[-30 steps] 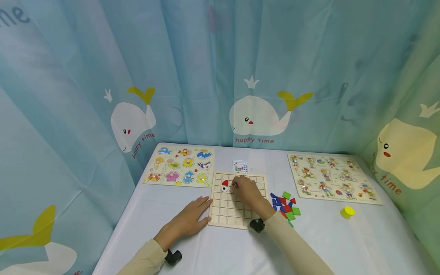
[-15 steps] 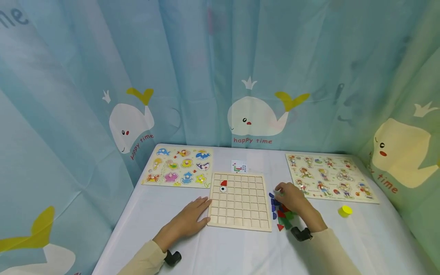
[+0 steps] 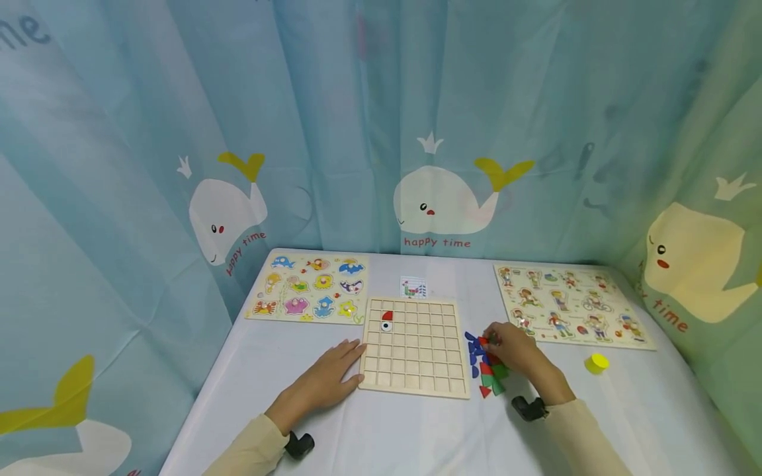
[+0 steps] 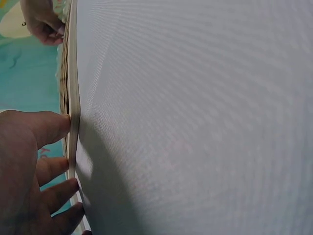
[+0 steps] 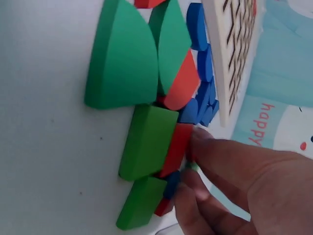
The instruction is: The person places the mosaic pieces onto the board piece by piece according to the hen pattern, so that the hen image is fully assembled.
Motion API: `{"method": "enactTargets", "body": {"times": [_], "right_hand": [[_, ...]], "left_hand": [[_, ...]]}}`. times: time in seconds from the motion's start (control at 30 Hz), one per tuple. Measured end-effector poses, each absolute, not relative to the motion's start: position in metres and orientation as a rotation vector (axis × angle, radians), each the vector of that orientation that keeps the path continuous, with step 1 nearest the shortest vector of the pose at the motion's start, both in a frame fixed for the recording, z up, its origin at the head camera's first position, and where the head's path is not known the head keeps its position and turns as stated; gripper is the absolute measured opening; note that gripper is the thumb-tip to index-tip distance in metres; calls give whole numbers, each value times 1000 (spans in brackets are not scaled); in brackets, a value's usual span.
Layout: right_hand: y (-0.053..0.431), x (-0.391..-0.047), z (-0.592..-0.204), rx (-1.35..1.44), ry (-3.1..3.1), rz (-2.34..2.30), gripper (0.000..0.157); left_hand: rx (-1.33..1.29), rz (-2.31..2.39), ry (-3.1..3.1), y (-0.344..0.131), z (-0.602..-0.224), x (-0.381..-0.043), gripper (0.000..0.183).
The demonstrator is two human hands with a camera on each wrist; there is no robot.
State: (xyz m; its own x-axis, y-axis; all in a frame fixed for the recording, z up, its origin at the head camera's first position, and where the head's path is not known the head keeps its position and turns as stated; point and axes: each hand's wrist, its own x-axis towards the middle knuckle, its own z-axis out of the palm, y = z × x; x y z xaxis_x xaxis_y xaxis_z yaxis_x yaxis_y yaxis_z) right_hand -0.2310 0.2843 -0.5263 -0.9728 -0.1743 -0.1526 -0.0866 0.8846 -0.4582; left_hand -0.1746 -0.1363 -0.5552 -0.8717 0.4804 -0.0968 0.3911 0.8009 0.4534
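Observation:
My left hand lies with fingers extended along the left edge of a wooden grid board; in the left wrist view its fingertips touch the board's side. On the board sit a red quarter-round piece and, just below it, a white tile with a black dot. At the pile right of the board, my right hand pinches at a small red block with thumb and fingers, which partly hide it. Blue pieces and green blocks lie beside the fingers.
A small picture card lies behind the board. A sea-animal peg puzzle is at the back left and a children's-figure puzzle at the back right. Near the latter stands a yellow cylinder. A whale-print curtain surrounds the table.
My right hand has moved from the board's upper cells right to the pile, then slightly down among the pieces, which have shifted. The dotted tile stays on the board. My left hand holds still.

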Motion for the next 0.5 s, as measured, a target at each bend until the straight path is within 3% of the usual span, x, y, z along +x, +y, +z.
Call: {"method": "enactTargets", "body": {"times": [0.23, 0.5], "right_hand": [[276, -236, -529, -40, 2910, -584, 30], [273, -242, -518, -128, 2850, -598, 27]], "left_hand": [[666, 642, 2774, -136, -554, -174, 65], [664, 645, 2777, -136, -555, -174, 65]]}}
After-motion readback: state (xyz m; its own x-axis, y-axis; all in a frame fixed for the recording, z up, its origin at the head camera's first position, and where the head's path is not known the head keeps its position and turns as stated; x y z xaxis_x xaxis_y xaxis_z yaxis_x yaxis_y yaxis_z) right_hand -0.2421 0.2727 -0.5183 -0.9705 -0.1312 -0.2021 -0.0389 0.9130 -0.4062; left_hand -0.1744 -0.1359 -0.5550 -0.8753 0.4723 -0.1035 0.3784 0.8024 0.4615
